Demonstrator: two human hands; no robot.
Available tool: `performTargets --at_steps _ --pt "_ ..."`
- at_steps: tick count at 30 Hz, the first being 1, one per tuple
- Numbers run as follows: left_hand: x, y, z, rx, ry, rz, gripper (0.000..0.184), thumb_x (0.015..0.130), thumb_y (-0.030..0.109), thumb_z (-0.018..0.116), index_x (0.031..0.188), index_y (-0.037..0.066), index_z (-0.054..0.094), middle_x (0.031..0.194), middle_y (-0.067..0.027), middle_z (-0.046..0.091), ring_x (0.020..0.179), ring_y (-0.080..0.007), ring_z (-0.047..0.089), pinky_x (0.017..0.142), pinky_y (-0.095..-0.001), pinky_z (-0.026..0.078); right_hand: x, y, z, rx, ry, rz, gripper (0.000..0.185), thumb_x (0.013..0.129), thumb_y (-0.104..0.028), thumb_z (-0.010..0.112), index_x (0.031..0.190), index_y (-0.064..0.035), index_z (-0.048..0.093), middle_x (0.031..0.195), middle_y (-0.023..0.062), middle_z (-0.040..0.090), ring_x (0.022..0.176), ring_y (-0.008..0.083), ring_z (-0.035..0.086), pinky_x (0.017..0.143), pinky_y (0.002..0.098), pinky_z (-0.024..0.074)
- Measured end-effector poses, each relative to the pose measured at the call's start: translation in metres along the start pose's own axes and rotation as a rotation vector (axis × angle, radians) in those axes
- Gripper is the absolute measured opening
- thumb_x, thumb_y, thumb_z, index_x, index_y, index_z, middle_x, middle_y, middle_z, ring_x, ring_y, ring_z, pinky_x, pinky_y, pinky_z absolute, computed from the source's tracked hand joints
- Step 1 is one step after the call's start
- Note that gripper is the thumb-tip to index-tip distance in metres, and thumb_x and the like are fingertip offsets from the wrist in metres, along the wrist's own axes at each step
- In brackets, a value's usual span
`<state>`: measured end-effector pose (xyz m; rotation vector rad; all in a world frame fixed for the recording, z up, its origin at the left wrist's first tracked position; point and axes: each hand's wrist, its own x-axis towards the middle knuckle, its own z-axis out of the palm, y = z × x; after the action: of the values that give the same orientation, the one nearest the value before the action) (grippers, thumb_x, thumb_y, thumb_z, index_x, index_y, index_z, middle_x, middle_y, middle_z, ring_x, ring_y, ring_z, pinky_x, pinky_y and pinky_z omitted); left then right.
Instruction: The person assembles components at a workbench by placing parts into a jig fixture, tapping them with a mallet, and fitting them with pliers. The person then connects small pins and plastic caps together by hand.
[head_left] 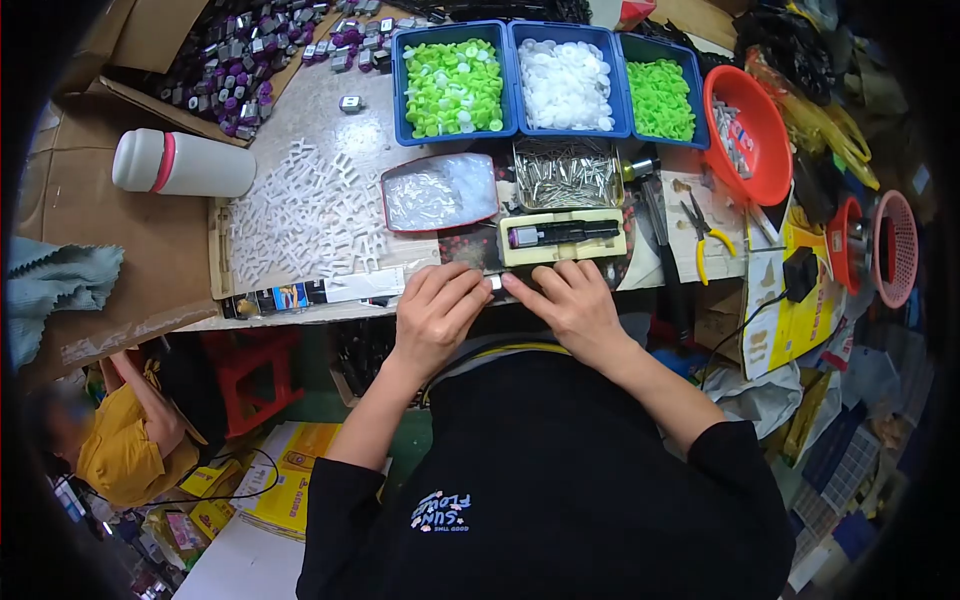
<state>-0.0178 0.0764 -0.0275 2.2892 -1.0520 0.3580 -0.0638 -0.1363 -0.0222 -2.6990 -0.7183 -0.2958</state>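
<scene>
At the table's front edge, my left hand [438,312] and my right hand [578,308] meet at their fingertips. Between them is a small white piece [494,282], pinched from both sides; its exact kind is too small to make out. Just beyond my right hand lies a cream block [612,246] with a black, purple-ended part [562,233] resting in its recess. An oval tray [384,208] of clear, thin plastic pieces stands past my left hand. Many white H-shaped plastic pieces [310,215] are spread to the left.
Blue bins [513,70] hold green and white plastic caps. A metal tin [568,172] holds slim metal pins. To the right are yellow-handled pliers [702,250] and a red bowl [780,140]. A white bottle [205,165] lies at left; another person [135,440] sits lower left.
</scene>
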Motion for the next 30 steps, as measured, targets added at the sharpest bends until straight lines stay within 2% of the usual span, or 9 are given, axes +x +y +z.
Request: performTargets --at_steps 7,10,13,15,17,19,23,26,30 --pt "-0.011 -0.006 0.005 -0.023 0.016 0.051 0.022 0.073 0.008 0.072 0.095 0.006 0.068 0.097 -0.0062 0.065 0.099 -0.0236 0.061 0.082 -0.0351 0.046 -0.003 0.005 0.006 0.041 0.013 -0.045 0.045 0.074 -0.01 0.059 0.119 -0.0117 0.063 0.092 0.0026 0.056 0.082 0.0198 0.053 0.068 0.0326 0.0417" --pt "-0.016 -0.002 0.002 0.055 0.036 0.008 0.029 0.071 0.009 0.074 0.099 0.013 0.07 0.105 -0.0066 0.062 0.101 -0.0256 0.061 0.081 -0.0348 0.044 -0.003 0.012 0.005 0.138 0.192 -0.064 0.038 0.072 -0.006 0.065 0.11 -0.0076 0.067 0.092 0.0043 0.061 0.082 0.0218 0.058 0.066 0.0338 0.0453" --pt "-0.005 0.009 -0.011 0.022 0.028 -0.068 0.031 0.071 0.009 0.075 0.101 0.014 0.07 0.109 -0.0079 0.061 0.102 -0.0274 0.059 0.08 -0.0356 0.044 0.011 0.031 -0.012 0.245 0.392 -0.073 0.028 0.075 0.0 0.066 0.103 -0.005 0.069 0.091 0.0087 0.063 0.082 0.0258 0.06 0.068 0.0355 0.0477" --pt "0.017 0.012 -0.01 0.021 0.087 -0.06 0.032 0.072 0.009 0.073 0.103 0.013 0.07 0.107 -0.0082 0.062 0.099 -0.0257 0.059 0.08 -0.0344 0.043 0.041 0.052 -0.03 0.197 0.481 0.036 0.027 0.077 0.0 0.066 0.103 -0.0036 0.068 0.094 0.0107 0.064 0.083 0.0278 0.061 0.073 0.0358 0.0485" --pt "0.05 0.011 0.002 -0.009 0.142 -0.049 0.032 0.072 0.012 0.073 0.103 0.011 0.069 0.102 -0.0087 0.062 0.096 -0.0245 0.058 0.079 -0.0351 0.043 0.086 0.066 -0.043 0.204 0.427 0.172 0.027 0.079 -0.001 0.064 0.105 -0.0037 0.067 0.097 0.0125 0.065 0.084 0.0292 0.061 0.077 0.0355 0.0483" --pt "0.094 0.015 0.024 -0.017 0.035 -0.106 0.027 0.071 0.013 0.072 0.096 0.005 0.066 0.092 -0.0101 0.061 0.089 -0.0246 0.057 0.075 -0.0368 0.043 0.128 0.087 -0.03 0.27 0.387 0.117 0.024 0.081 -0.004 0.064 0.104 -0.0053 0.067 0.098 0.0115 0.066 0.086 0.0304 0.061 0.08 0.0354 0.048" --pt "0.137 0.009 0.088 0.237 -0.172 -0.237 0.012 0.073 0.011 0.063 0.083 0.004 0.063 0.082 -0.0089 0.058 0.08 -0.0244 0.056 0.069 -0.0366 0.042 0.187 0.11 -0.005 0.226 0.297 0.079 0.014 0.079 -0.007 0.065 0.093 -0.0058 0.069 0.093 0.0088 0.066 0.085 0.0312 0.06 0.077 0.0389 0.0481" --pt "0.149 0.014 0.082 0.299 -0.255 -0.217 0.011 0.073 0.011 0.062 0.083 0.007 0.065 0.081 -0.0074 0.06 0.082 -0.0237 0.058 0.07 -0.0365 0.042 0.212 0.111 0.003 0.131 0.249 0.126 0.008 0.075 -0.013 0.068 0.08 -0.0058 0.07 0.082 0.0091 0.063 0.083 0.0299 0.06 0.074 0.0404 0.0488" --pt "0.149 0.01 0.081 0.242 -0.251 -0.184 0.013 0.074 0.011 0.06 0.086 0.007 0.066 0.083 -0.0071 0.064 0.086 -0.0229 0.061 0.073 -0.0364 0.044 0.23 0.099 0.007 0.102 0.059 0.166 0.007 0.073 -0.013 0.07 0.075 -0.0058 0.069 0.083 0.0105 0.063 0.085 0.0308 0.061 0.075 0.0416 0.0489"
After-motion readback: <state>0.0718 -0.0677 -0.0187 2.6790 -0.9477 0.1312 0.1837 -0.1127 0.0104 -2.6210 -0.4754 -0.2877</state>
